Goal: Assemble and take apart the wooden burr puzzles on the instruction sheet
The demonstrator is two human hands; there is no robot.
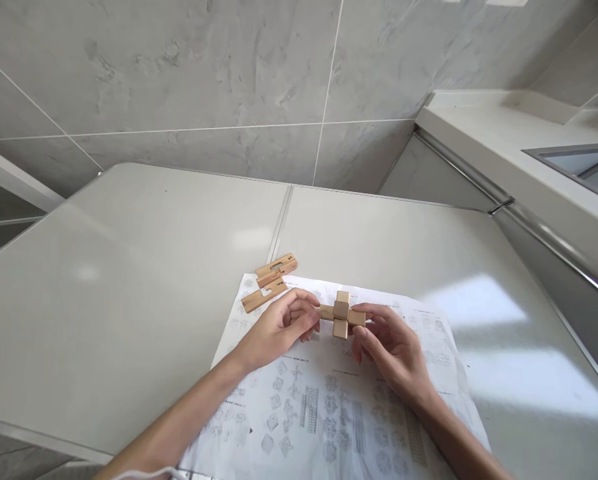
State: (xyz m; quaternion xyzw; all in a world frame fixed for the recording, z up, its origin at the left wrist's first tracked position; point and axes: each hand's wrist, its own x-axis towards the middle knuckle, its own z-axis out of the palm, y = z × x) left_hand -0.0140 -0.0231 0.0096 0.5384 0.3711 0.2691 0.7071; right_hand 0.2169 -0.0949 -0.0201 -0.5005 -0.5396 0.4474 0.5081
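A wooden burr puzzle [341, 311], made of several interlocking pale sticks, is held between my two hands above a printed sheet. My left hand [289, 323] pinches the end of its left stick between thumb and fingers. On the other side, my right hand [391, 343] grips the right stick's end with thumb and forefinger. Beyond my left hand lie two loose notched wooden pieces, one [263, 295] partly over the sheet's corner and one [277, 269] just behind it, each with a small dark mark. The puzzle's underside is hidden.
The large printed instruction sheet [289, 460], covered in small diagrams, lies creased on the white table [129, 300]. A seam runs across the tabletop. Grey tiled floor [203, 67] shows beyond the far edge. A white ledge [543, 147] rises at the right, and a white cable [149, 474] lies at the bottom.
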